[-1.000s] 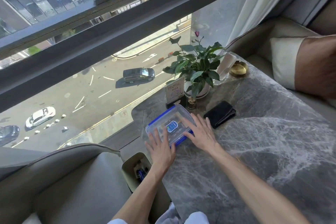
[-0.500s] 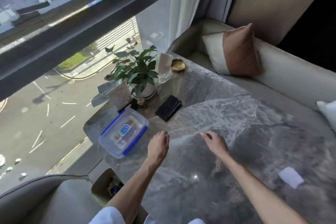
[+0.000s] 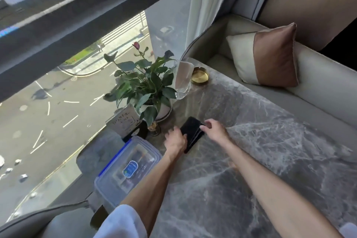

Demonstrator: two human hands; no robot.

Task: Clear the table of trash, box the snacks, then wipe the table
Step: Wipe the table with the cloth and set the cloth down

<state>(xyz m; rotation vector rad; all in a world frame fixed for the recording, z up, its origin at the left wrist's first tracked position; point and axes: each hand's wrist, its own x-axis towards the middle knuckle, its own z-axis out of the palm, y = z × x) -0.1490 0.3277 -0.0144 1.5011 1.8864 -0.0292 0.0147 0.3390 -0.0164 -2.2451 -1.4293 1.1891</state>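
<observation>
Step in hand, as judged: the black folded cloth is being taken up for the wipe. The clear blue-clipped box sits lidded, near-left of the left grip, so boxing looks done.

The cloth lies flat on the desk, between the two grips. Right grip: fingers curled, thumb on the cloth's far-right edge, read as a pinch. Left grip: fingers laid over the near-left edge; whether anything is clasped cannot be told.

All layers should be caught at the fold, so the cloth is lifted as one pad and not trailed open.

Room:
- The lift is best drawn nearer and rightward of the grips, where bare marble is widest.
- Just beyond the left grip it is tight: the potted plant and sign card are easily knocked.
- Further beyond the right grip stand a clear glass dish and a brass ashtray.
- The window-side desk edge runs left of the box.
- The sofa lies past the right edge.
</observation>
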